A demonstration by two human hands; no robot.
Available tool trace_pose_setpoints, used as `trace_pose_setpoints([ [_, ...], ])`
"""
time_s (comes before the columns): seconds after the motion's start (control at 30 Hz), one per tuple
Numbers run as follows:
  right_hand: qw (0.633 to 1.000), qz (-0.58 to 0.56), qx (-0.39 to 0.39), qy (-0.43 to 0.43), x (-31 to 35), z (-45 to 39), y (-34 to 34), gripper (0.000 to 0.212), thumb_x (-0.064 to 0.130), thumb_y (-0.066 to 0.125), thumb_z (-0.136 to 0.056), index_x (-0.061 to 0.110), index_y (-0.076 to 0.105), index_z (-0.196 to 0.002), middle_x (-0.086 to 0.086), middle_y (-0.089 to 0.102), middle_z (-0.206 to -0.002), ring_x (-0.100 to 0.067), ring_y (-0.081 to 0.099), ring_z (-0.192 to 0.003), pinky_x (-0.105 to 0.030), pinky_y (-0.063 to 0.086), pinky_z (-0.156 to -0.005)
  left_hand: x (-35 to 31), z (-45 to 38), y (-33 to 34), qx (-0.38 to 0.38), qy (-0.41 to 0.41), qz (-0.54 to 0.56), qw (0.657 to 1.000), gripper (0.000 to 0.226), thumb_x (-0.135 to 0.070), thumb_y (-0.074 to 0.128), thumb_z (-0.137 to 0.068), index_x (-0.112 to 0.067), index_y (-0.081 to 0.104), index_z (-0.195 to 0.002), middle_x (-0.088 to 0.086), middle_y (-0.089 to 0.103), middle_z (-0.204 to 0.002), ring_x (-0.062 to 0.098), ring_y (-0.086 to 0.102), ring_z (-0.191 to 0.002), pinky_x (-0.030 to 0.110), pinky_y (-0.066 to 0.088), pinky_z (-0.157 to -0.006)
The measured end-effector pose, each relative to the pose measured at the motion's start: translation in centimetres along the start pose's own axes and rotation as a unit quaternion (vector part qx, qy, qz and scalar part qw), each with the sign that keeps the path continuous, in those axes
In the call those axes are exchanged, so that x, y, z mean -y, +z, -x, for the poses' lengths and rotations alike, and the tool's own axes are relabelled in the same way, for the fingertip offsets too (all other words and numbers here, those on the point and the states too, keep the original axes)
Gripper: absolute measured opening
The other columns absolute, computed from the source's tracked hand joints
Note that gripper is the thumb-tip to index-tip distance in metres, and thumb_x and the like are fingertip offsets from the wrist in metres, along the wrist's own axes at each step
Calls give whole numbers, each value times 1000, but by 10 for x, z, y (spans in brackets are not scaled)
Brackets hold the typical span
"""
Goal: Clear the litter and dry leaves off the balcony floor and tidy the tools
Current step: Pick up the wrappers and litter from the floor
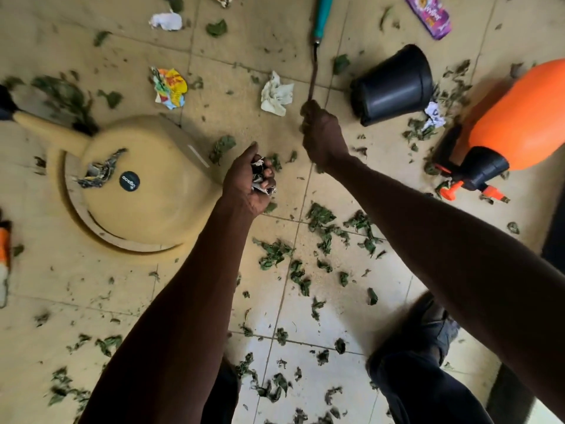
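Note:
My left hand point(249, 175) grips a crumpled wad of paper litter point(262, 179) just right of a tan watering can point(143, 191) lying on the tiled floor. My right hand point(322, 134) grips the thin metal end of a garden tool point(316, 47) with a teal handle that points away from me. Dry green leaves point(324, 228) are scattered all over the floor. A colourful wrapper point(169, 87), a white crumpled tissue point(275, 94), a white paper scrap point(166, 21) and a purple packet point(428, 13) lie beyond my hands.
A black plant pot point(394, 84) lies on its side at the right. Beside it lies an orange pressure sprayer point(516, 123) with a black cap. Crumpled litter point(99, 171) rests on the watering can. My shoe point(428, 325) stands at the lower right.

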State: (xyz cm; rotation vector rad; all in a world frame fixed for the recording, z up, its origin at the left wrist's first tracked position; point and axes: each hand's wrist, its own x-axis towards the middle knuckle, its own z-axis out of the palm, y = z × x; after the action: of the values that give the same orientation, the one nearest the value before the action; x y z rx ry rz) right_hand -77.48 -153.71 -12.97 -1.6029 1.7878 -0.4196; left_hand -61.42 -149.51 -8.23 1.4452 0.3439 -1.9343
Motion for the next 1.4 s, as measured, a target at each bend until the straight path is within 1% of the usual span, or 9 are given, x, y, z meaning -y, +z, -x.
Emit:
trace_pose_setpoints([
  [0.4,929,304,116,-175,11,-43,43,36,1,39,-98,-6,53,-131,-23,49,-136,-37,50,-122,-41,50,-94,-1,3,-29,2,17,21,1000,34,-29,55,-98,-20,44,-67,-3,54,-52,7,41,-35,16,28,-31],
  [0.57,999,30,16,35,-5,32,18,20,4,58,-83,8,74,-94,-14,72,-94,-31,68,-87,-36,54,-77,26,5,-31,-20,35,18,999,25,-25,54,-99,-13,56,-77,-2,54,-54,8,43,-37,16,29,-34],
  [0.73,920,-310,8,242,9,100,-37,32,7,85,-67,3,63,-89,-7,70,-78,-21,73,-73,-38,61,-69,64,5,-12,-47,32,-18,998,27,-29,54,-99,-8,62,-86,0,50,-53,11,42,-39,16,29,-39],
  [0.87,917,-312,36,247,22,138,-76,15,8,84,-71,9,70,-78,3,67,-68,6,55,-47,-13,42,-45,95,15,29,-37,5,-90,995,40,-48,55,-94,-9,64,-88,8,59,-69,19,54,-61,27,42,-62],
  [1.0,971,-169,-57,159,11,158,-94,9,-3,71,-75,5,72,-73,-7,73,-80,-11,64,-61,-37,56,-65,122,32,76,-6,-22,-173,985,47,-58,68,-80,-11,68,-90,12,71,-90,27,66,-92,42,48,-96],
  [1.2,974,-161,89,132,-36,162,-173,26,-7,52,-78,-2,74,-91,-16,70,-84,-26,65,-70,-32,54,-70,172,45,148,-61,-19,-199,978,34,-38,66,-90,-10,67,-72,14,70,-77,29,62,-70,28,50,-56],
  [1.27,892,-368,138,223,-56,162,-206,29,-17,49,-82,-6,69,-99,-17,69,-87,-20,67,-69,-25,56,-69,179,49,165,-60,-8,-220,974,44,-40,50,-100,-7,68,-77,19,69,-65,11,13,-42,19,25,-37],
  [1.3,862,-423,113,256,-71,163,-227,26,-18,48,-86,-6,67,-100,-17,68,-85,-19,66,-68,-25,56,-67,185,52,178,-58,-8,-219,974,41,-40,47,-101,-9,65,-81,22,66,-62,63,42,-89,18,19,-33],
  [1.4,885,-340,2,317,-123,158,-253,24,-4,50,-90,6,70,-98,-9,67,-87,-16,63,-72,-25,53,-65,192,49,199,-79,-2,-187,979,39,-42,57,-96,-19,42,-68,1,37,-41,14,28,-27,17,16,-31],
])
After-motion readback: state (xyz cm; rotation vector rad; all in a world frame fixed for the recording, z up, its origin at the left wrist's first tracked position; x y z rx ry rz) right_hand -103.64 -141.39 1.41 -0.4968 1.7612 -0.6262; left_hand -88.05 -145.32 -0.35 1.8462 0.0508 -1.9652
